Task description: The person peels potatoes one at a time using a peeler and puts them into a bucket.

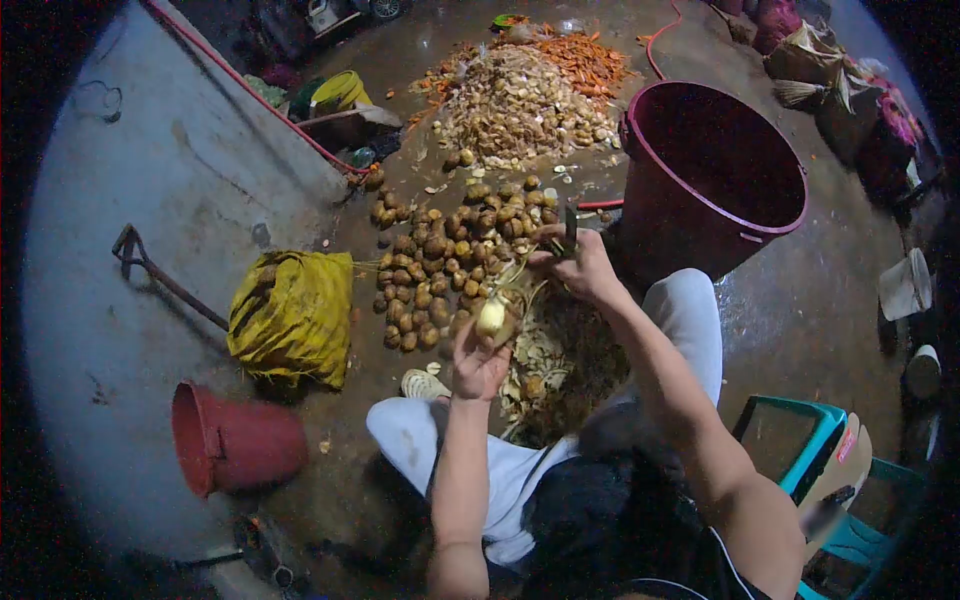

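Note:
My left hand (481, 368) is closed around a partly peeled potato (491, 318), pale on top with brown skin left on its side. A long strip of peel hangs above it, towards the other hand. My right hand (583, 268) grips a knife (571, 222), its dark blade pointing up and away from the potato. Just beyond my hands, unpeeled potatoes (435, 245) lie in a heap on the wet floor. Below them, between my legs, is a pile of peelings (555, 350).
A large maroon tub (640, 190) stands at the right. Further back lies a mound of pale and orange peelings (530, 95). On the left are a yellow sack (290, 320), a red bucket (255, 440) and a long-handled tool (170, 280). A teal chair (815, 435) stands at lower right.

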Available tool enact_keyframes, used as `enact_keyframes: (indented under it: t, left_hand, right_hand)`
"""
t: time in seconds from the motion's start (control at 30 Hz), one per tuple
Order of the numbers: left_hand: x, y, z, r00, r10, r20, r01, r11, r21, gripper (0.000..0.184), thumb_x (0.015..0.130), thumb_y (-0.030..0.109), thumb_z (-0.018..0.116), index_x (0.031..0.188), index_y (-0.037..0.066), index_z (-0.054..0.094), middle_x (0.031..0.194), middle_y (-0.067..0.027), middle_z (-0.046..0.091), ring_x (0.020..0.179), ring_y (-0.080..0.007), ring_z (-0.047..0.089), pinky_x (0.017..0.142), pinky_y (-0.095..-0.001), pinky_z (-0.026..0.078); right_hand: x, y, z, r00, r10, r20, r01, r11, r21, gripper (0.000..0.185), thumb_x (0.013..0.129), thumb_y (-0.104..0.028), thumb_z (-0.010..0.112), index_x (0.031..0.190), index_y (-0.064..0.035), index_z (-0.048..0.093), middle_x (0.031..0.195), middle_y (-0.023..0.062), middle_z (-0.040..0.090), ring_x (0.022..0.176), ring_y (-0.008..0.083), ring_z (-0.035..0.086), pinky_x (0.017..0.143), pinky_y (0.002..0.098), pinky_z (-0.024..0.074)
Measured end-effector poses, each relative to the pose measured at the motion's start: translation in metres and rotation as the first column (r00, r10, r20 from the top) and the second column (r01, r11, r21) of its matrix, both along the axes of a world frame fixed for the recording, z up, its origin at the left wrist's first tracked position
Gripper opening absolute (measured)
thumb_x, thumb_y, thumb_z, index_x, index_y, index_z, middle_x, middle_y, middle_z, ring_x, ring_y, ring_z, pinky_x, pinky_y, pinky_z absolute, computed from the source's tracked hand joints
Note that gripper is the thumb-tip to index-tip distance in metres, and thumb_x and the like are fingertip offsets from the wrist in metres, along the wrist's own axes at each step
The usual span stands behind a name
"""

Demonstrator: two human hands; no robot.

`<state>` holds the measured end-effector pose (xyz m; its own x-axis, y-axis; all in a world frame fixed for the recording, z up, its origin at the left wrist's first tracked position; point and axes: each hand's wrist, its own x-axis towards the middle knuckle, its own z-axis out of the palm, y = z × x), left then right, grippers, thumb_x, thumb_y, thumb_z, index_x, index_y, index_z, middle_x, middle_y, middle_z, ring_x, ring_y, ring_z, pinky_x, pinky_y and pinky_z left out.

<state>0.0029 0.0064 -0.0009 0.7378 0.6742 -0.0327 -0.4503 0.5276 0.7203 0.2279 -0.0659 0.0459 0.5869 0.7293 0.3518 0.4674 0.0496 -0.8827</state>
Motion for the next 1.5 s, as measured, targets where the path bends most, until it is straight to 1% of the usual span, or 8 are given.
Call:
enact_keyframes:
  t: [0.23,0.33,0.4,0.9,1.03,1.1,1.23,1.5]
  left_hand:
    - [0.004,0.005,-0.018,0.943,-0.097,0.319,0.204,0.924,-0.323,0.07,0.07,0.023,0.082,0.129,0.002,0.051,0.13,-0.0126,0.054,0.123,-0.0329,0.048,0.103,-0.0488,0.039]
    - [0.0,0.003,-0.021,0.979,-0.02,0.204,0.084,0.947,-0.31,0.072,0.068,0.023,0.083,0.13,0.003,0.05,0.131,-0.0126,0.053,0.12,-0.031,0.048,0.098,-0.0458,0.041]
    - [-0.003,0.006,-0.027,0.991,0.001,0.136,0.049,0.93,-0.365,0.076,0.068,0.022,0.084,0.132,0.002,0.047,0.131,-0.0135,0.051,0.12,-0.0305,0.046,0.098,-0.0448,0.041]
    - [-0.002,0.007,-0.003,0.962,-0.091,0.258,0.129,0.983,-0.132,0.071,0.075,0.021,0.078,0.135,0.003,0.044,0.13,-0.0158,0.052,0.122,-0.0318,0.05,0.103,-0.046,0.044]
    - [-0.008,0.007,-0.008,0.992,-0.085,0.088,0.087,0.996,-0.021,0.073,0.074,0.025,0.081,0.134,0.004,0.045,0.13,-0.0139,0.053,0.124,-0.0316,0.049,0.103,-0.0457,0.045]
    - [-0.009,0.008,-0.012,0.993,-0.116,-0.004,0.116,0.99,0.076,0.072,0.074,0.026,0.08,0.133,0.004,0.046,0.131,-0.0139,0.054,0.126,-0.0318,0.048,0.102,-0.0455,0.045]
    - [-0.002,0.007,-0.021,0.968,-0.067,0.241,0.101,0.986,-0.131,0.069,0.074,0.022,0.08,0.131,0.0,0.048,0.131,-0.0163,0.054,0.115,-0.0335,0.057,0.097,-0.0473,0.049]
    - [0.006,-0.002,0.034,0.977,-0.204,0.069,0.189,0.966,0.174,0.071,0.075,0.016,0.077,0.132,-0.007,0.042,0.124,-0.0127,0.056,0.11,-0.0207,0.056,0.093,-0.0304,0.046]
  right_hand:
    - [-0.011,0.001,0.003,0.936,0.147,-0.319,-0.076,0.972,0.224,0.027,0.078,-0.014,0.078,0.097,0.0008,0.065,0.084,0.0028,0.067,0.08,0.0099,0.058,0.075,0.0284,0.0478]
    - [-0.003,-0.003,0.004,0.978,0.041,0.204,-0.087,0.972,0.22,0.024,0.079,-0.011,0.077,0.095,0.0013,0.065,0.082,0.0007,0.066,0.077,0.0087,0.058,0.069,0.0259,0.0471]
    - [0.006,0.004,-0.017,0.988,0.008,-0.154,0.024,0.979,0.204,0.021,0.081,-0.011,0.076,0.093,0.002,0.064,0.079,0.0008,0.064,0.071,0.0069,0.056,0.062,0.0239,0.0455]
    - [0.017,-0.001,-0.007,0.995,-0.074,-0.064,0.077,0.996,0.038,0.025,0.075,-0.011,0.078,0.092,0.0033,0.067,0.092,0.006,0.071,0.084,0.0176,0.067,0.081,0.0297,0.0515]
    - [-0.018,-0.003,0.012,0.938,0.214,-0.274,-0.117,0.937,0.33,0.021,0.078,-0.008,0.076,0.094,0.0008,0.065,0.081,0.0004,0.065,0.076,0.0076,0.057,0.07,0.0252,0.0472]
    - [-0.018,-0.007,0.022,0.989,0.146,0.01,-0.143,0.954,0.264,0.02,0.079,-0.007,0.075,0.094,0.001,0.065,0.08,-0.0002,0.064,0.076,0.0074,0.057,0.069,0.0251,0.0471]
    - [0.013,-0.003,-0.006,0.899,0.083,-0.43,-0.006,0.984,0.178,0.021,0.078,-0.004,0.076,0.095,0.001,0.065,0.077,0.0014,0.065,0.071,0.0081,0.059,0.064,0.0254,0.048]
    - [-0.02,-0.017,0.04,0.971,0.238,-0.022,-0.227,0.948,0.224,0.024,0.078,-0.009,0.078,0.096,0.0007,0.065,0.081,0.0012,0.067,0.075,0.0106,0.062,0.069,0.0266,0.0503]
